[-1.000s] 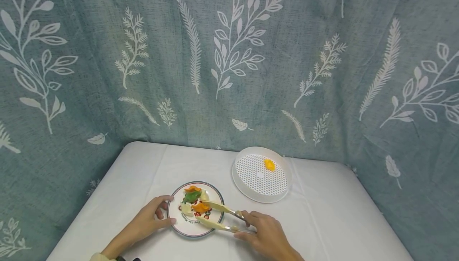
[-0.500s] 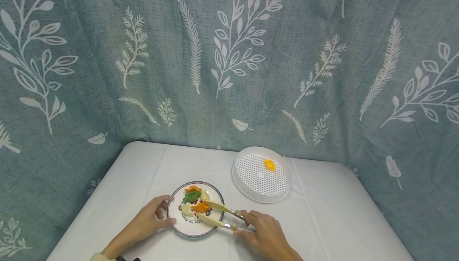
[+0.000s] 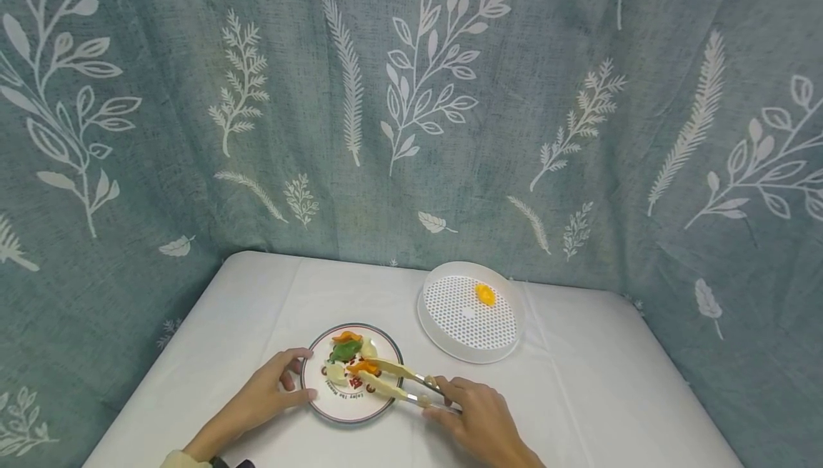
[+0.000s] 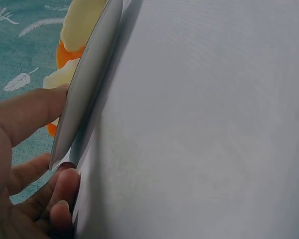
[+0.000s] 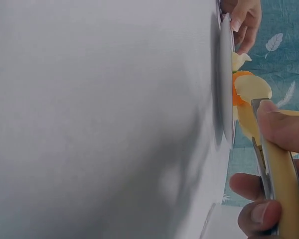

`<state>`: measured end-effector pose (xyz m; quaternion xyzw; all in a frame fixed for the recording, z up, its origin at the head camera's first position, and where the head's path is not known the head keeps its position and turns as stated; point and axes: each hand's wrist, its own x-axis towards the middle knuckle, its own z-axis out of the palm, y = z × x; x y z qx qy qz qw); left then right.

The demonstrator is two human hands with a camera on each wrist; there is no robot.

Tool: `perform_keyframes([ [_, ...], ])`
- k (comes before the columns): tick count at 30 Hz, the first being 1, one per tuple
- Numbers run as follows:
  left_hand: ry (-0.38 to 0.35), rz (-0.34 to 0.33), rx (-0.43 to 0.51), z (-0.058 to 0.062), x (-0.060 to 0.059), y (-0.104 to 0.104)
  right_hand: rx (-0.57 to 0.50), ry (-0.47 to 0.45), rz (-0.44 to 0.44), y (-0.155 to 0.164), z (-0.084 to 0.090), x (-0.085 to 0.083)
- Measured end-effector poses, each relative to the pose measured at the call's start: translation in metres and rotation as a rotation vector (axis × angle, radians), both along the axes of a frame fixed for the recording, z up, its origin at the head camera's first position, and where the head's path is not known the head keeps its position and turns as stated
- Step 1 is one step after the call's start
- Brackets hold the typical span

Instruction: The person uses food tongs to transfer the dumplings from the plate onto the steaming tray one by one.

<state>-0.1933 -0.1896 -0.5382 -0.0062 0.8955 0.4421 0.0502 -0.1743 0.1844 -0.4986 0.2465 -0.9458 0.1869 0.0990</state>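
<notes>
My left hand (image 3: pixel 273 386) holds the left edge of a white plate (image 3: pixel 321 407) with a dark rim, thumb and fingertips on the rim. My right hand (image 3: pixel 476 414) grips kitchen tongs (image 3: pixel 383 386) with pale yellow arms, reaching in over the plate from the right. Their tips are on either side of a crinkled orange dumpling-like piece (image 3: pixel 361 368). Around it lie a green piece (image 3: pixel 345 351), another orange piece (image 3: pixel 347 336) and two cream ones, a front piece (image 3: pixel 336 374) and a back piece (image 3: pixel 368 348). In the left wrist view the plate (image 4: pixel 87 84) appears edge-on.
Behind and right of the plate stands a round white steamer tray (image 3: pixel 472 357) with a perforated floor and raised wall. One yellow piece (image 3: pixel 485 294) lies inside it. A white cloth (image 3: pixel 598 382) covers the table, and a green leaf-patterned curtain (image 3: pixel 360 203) hangs around its sides.
The tongs have narrowed, their nearer arm moving up toward the front orange piece. My left hand stays on the plate's edge, and the head view has shifted slightly.
</notes>
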Motion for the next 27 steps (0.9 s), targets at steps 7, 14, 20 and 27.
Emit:
perform_keyframes([
  [7,-0.005,0.01,-0.004,-0.001,-0.001,0.002,-0.039,0.0,-0.043,0.007,0.009,0.001],
  [14,-0.001,0.01,-0.008,-0.001,-0.001,0.001,-0.064,0.036,-0.098,0.016,0.017,-0.002],
  [20,0.008,0.005,-0.006,-0.001,-0.001,0.001,-0.098,0.061,-0.118,0.027,0.022,-0.006],
  [27,0.004,0.007,-0.012,0.001,0.0,0.001,-0.122,0.116,-0.125,0.038,0.028,-0.011],
])
